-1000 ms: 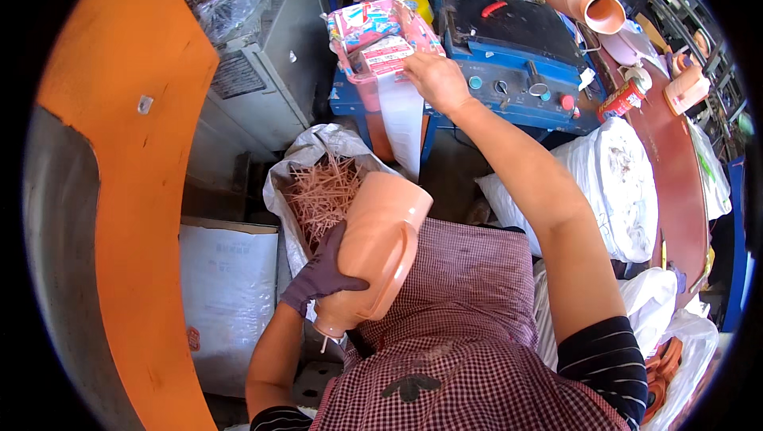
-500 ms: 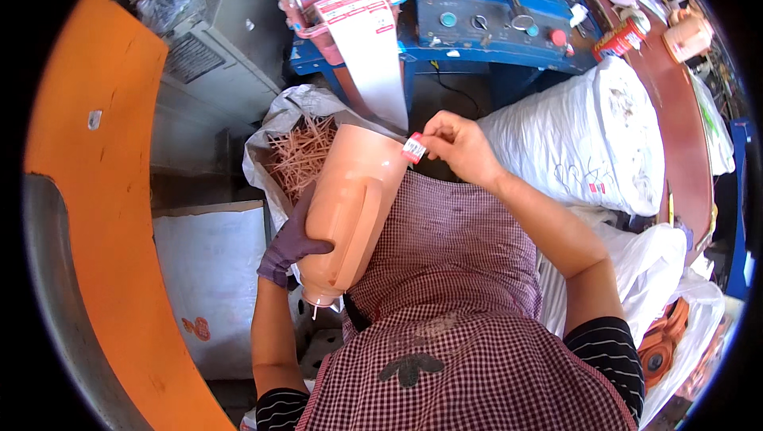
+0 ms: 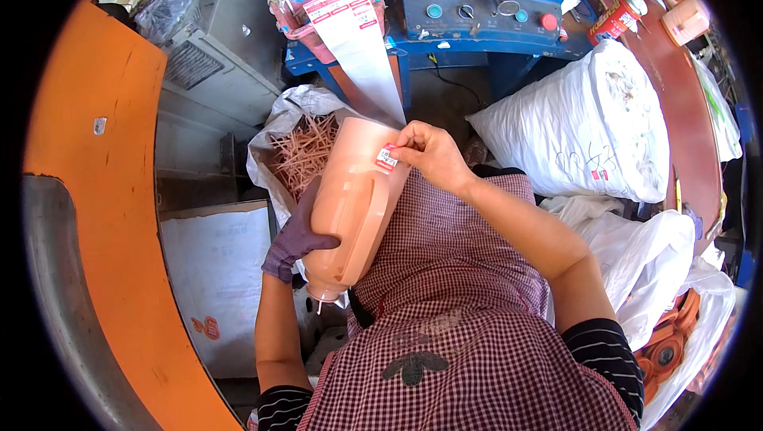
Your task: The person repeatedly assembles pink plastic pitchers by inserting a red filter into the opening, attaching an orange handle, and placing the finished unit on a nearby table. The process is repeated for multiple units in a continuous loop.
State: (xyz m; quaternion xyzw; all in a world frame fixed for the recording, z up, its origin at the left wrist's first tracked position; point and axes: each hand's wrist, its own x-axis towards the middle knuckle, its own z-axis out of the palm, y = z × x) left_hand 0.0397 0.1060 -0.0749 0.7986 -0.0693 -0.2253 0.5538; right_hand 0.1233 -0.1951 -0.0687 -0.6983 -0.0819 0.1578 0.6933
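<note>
A peach-coloured plastic jug (image 3: 342, 201) with a moulded side handle lies tilted over my lap, its narrow neck toward me. Around its lower left side wraps my left hand (image 3: 300, 232), in a dark purple glove. My bare right hand (image 3: 429, 153) pinches the edge of a small red and white sticker label (image 3: 387, 158), which lies against the jug near its wide end. A long strip of the same labels (image 3: 358, 42) hangs from a pink basket (image 3: 318, 42) just beyond the jug.
A white sack of peach plastic strips (image 3: 306, 149) stands behind the jug. To the right are a stuffed white sack (image 3: 580, 129) and a bag with brown-orange plastic parts (image 3: 668, 347). A blue machine panel (image 3: 485, 14) is ahead, an orange panel (image 3: 103, 153) at left.
My right hand has moved left and slightly down, bringing the sticker label from beside the jug onto its surface. The left hand keeps its grip on the jug.
</note>
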